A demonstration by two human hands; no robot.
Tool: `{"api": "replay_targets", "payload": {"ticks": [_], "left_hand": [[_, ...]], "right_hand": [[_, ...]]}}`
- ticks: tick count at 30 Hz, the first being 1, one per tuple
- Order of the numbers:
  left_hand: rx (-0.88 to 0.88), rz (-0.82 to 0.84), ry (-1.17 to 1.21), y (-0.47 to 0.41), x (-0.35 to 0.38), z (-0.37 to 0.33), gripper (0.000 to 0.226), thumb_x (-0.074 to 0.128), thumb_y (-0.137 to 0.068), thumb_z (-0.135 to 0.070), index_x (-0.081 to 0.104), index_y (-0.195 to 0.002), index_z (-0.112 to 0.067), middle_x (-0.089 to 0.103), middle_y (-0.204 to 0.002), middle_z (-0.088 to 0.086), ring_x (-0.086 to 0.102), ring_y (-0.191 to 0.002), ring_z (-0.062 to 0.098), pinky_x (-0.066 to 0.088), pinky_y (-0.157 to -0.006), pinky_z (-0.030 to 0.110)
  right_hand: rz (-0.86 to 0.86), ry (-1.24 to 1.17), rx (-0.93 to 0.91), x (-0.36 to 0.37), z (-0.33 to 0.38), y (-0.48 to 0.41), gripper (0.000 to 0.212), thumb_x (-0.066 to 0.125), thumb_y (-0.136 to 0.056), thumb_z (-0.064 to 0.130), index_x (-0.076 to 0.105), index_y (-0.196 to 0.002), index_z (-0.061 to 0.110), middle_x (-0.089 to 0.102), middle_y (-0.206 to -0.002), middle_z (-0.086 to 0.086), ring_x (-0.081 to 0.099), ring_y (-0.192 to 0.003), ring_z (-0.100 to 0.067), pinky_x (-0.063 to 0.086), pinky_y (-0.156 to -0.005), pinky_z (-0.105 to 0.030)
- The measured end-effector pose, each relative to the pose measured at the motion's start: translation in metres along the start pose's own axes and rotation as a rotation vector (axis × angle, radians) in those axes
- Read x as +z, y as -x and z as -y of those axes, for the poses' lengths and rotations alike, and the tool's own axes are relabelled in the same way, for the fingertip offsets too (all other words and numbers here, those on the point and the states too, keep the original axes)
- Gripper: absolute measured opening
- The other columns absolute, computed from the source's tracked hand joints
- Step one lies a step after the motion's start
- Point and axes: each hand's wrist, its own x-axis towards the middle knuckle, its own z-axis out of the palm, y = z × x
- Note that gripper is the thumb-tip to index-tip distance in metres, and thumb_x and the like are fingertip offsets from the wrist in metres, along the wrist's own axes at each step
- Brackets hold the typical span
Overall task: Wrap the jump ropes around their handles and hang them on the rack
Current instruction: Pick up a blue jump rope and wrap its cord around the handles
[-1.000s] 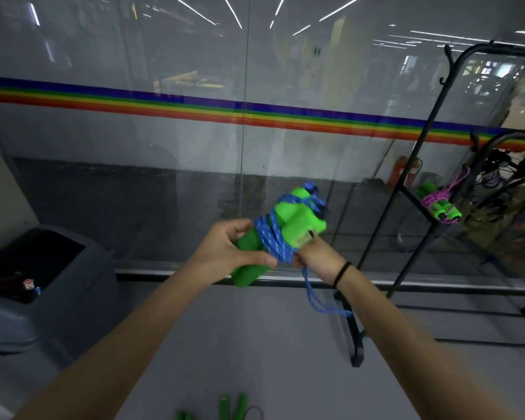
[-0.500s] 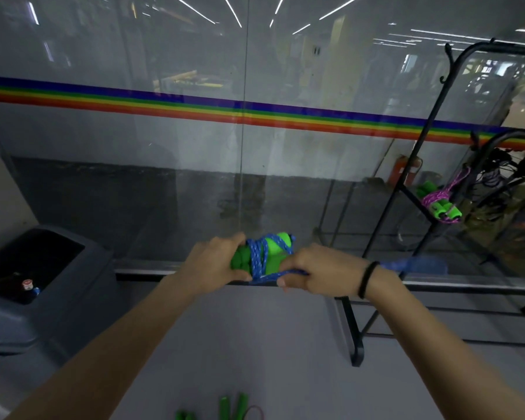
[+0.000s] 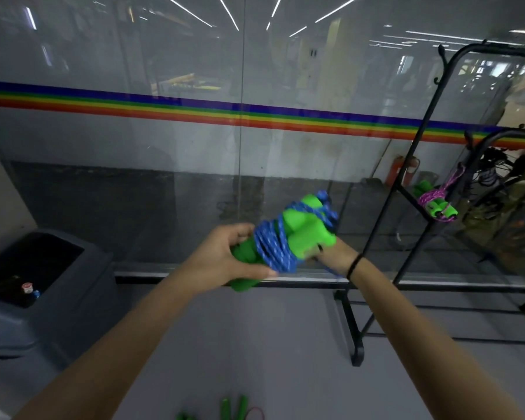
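Down at six o'clock, spare green handles (image 3: 234,413) are lying on the floor. Centrally, the left hand (image 3: 225,262) is gripping the green handles (image 3: 303,228) wound in blue rope (image 3: 273,247); the right hand (image 3: 331,253) is sitting behind, fingers hidden. At three o'clock, a pink-roped bundle (image 3: 435,201) is hanging on the black rack (image 3: 412,156).

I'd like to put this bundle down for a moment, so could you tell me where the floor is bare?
Bare grey floor lies between the bin on the left and the rack foot on the right. The bottom edge is crowded: green handles lie there. Behind the rack's rungs, the hung pink rope and dark gear crowd the right side.
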Motion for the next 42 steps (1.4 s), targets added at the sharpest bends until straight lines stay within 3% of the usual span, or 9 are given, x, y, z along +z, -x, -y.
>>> {"api": "replay_targets", "payload": {"ticks": [5, 10, 17, 21, 25, 30, 35, 39, 42], "left_hand": [[-0.122, -0.287, -0.083, -0.012, -0.013, 0.007, 0.031, 0.086, -0.058, -0.015, 0.07, -0.083, -0.007, 0.072, -0.075, 0.002, 0.06, -0.062, 0.003, 0.053, -0.064, 0.02], [-0.095, -0.421, -0.544, -0.015, -0.011, 0.026, 0.037, 0.086, -0.055, -0.033, 0.05, -0.054, -0.022, 0.053, -0.052, -0.008, 0.048, -0.046, 0.004, 0.035, -0.044, 0.011], [-0.141, -0.055, -0.838, -0.011, -0.013, 0.048, 0.05, 0.078, -0.066, -0.037, 0.054, -0.099, -0.009, 0.066, -0.092, 0.013, 0.062, -0.088, 0.03, 0.045, -0.066, 0.033], [-0.074, 0.283, -0.86, -0.003, 0.006, 0.037, 0.048, 0.075, -0.064, -0.039, 0.053, -0.102, -0.021, 0.067, -0.094, 0.002, 0.064, -0.087, 0.02, 0.051, -0.071, 0.034], [0.033, 0.391, -0.719, 0.0, 0.014, 0.014, 0.046, 0.081, -0.059, -0.031, 0.057, -0.097, -0.023, 0.067, -0.082, -0.004, 0.061, -0.074, 0.01, 0.049, -0.067, 0.026], [0.084, 0.313, -0.597, 0.009, 0.018, 0.001, 0.039, 0.084, -0.057, -0.026, 0.05, -0.073, -0.035, 0.057, -0.066, -0.015, 0.054, -0.063, -0.002, 0.041, -0.056, 0.01], [-0.003, 0.19, -0.25, 0.012, 0.023, 0.01, 0.024, 0.077, -0.058, -0.011, 0.06, -0.075, -0.014, 0.059, -0.064, -0.009, 0.052, -0.059, 0.002, 0.045, -0.057, 0.021], [-0.063, 0.126, 0.115, 0.009, 0.028, 0.006, 0.018, 0.075, -0.057, -0.012, 0.062, -0.069, -0.015, 0.065, -0.057, -0.007, 0.059, -0.054, 0.004, 0.048, -0.055, 0.018], [-0.134, -0.002, 0.388, 0.003, 0.032, 0.006, 0.026, 0.072, -0.049, -0.028, 0.064, -0.066, -0.01, 0.065, -0.055, 0.001, 0.062, -0.05, 0.013, 0.055, -0.057, 0.025]], "right_hand": [[0.144, 0.201, 0.076, 0.02, -0.01, 0.015, 0.033, 0.041, -0.093, 0.033, 0.05, -0.065, 0.017, 0.035, -0.04, 0.012, 0.027, -0.037, 0.0, 0.024, -0.04, -0.01], [0.268, 0.727, -0.01, 0.026, 0.019, 0.022, 0.027, 0.037, -0.097, 0.026, 0.058, -0.08, 0.021, 0.052, -0.065, 0.007, 0.048, -0.061, 0.001, 0.037, -0.066, -0.021], [0.376, 1.168, -0.035, 0.022, 0.071, 0.038, 0.023, 0.041, -0.093, 0.032, 0.063, -0.092, 0.022, 0.063, -0.09, -0.006, 0.057, -0.089, -0.025, 0.036, -0.07, -0.03], [0.42, 1.065, -0.142, 0.008, 0.088, 0.025, 0.025, 0.051, -0.09, 0.037, 0.067, -0.081, 0.02, 0.058, -0.061, 0.012, 0.048, -0.057, -0.004, 0.038, -0.066, -0.025], [0.397, 0.649, -0.156, -0.007, 0.073, 0.005, 0.019, 0.059, -0.086, 0.027, 0.069, -0.074, 0.017, 0.065, -0.065, -0.006, 0.05, -0.056, -0.005, 0.039, -0.061, -0.022], [0.292, 0.16, -0.05, -0.008, 0.035, -0.001, 0.031, 0.049, -0.091, 0.018, 0.058, -0.061, 0.022, 0.038, -0.047, 0.009, 0.031, -0.042, -0.003, 0.027, -0.046, -0.017], [0.113, -0.086, -0.011, -0.008, 0.005, -0.004, 0.014, 0.065, -0.066, 0.015, 0.054, -0.071, 0.009, 0.062, -0.051, 0.009, 0.055, -0.05, 0.005, 0.045, -0.053, -0.01], [-0.118, 0.033, 0.025, -0.003, -0.007, -0.009, 0.011, 0.048, -0.086, -0.009, 0.058, -0.083, -0.012, 0.061, -0.068, -0.014, 0.049, -0.045, 0.009, 0.041, -0.056, -0.012], [-0.1, 0.005, -0.052, 0.005, -0.005, -0.004, 0.033, 0.051, -0.089, 0.008, 0.062, -0.059, 0.017, 0.046, -0.047, 0.006, 0.034, -0.041, 0.001, 0.029, -0.047, -0.017]]}}
